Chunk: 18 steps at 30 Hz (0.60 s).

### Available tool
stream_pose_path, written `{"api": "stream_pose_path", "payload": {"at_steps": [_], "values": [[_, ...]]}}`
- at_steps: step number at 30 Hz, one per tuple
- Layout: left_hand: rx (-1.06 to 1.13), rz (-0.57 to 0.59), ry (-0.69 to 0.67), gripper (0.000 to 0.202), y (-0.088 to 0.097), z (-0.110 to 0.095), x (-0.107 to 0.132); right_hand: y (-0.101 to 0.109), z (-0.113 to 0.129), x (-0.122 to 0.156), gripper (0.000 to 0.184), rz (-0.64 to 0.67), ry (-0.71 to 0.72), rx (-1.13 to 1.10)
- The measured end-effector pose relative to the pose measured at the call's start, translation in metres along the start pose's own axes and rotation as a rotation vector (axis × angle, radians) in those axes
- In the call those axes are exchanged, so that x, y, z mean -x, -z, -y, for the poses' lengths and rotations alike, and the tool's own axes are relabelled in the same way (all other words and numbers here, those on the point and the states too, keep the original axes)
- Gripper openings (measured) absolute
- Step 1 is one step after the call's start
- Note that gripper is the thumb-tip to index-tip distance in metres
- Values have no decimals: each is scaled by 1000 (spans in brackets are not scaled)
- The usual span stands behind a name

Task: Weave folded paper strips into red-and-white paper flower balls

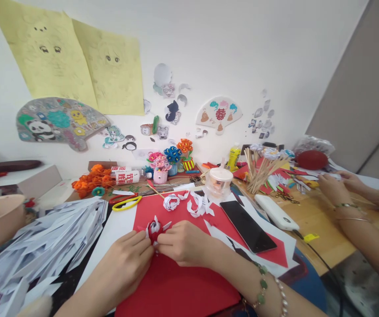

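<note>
Both of my hands meet over a red sheet of paper. Between their fingertips is a small red and white paper flower with pointed white strips sticking out. My left hand pinches it from the left, and my right hand from the right, its fingers curled. Part of the flower is hidden behind the fingers. Just beyond it lies a white paper rose on a thin stick. Loose curled white paper strips rest to the right of the rose.
A pile of folded white strips spreads at left. Yellow-handled scissors lie behind my left hand. A black phone, a lidded plastic cup and a white power bank stand right. A co-worker's hands work at far right.
</note>
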<state>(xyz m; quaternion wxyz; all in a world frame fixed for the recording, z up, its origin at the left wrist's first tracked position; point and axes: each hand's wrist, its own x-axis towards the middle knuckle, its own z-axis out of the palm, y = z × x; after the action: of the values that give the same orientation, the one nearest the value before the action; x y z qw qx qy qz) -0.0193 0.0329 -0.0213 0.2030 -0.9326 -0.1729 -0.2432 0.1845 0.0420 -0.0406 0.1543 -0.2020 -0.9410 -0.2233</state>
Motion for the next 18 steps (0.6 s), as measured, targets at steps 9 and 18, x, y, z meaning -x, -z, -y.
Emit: {"api": "stream_pose_path", "payload": {"at_steps": [9,18], "values": [[-31,-11,57,32,2,2,-1,-8,-2,1,15,-122,-62,25],[-37,-3,70,33,-5,-1,3,-6,-3,0,13,-81,-48,-7]]}}
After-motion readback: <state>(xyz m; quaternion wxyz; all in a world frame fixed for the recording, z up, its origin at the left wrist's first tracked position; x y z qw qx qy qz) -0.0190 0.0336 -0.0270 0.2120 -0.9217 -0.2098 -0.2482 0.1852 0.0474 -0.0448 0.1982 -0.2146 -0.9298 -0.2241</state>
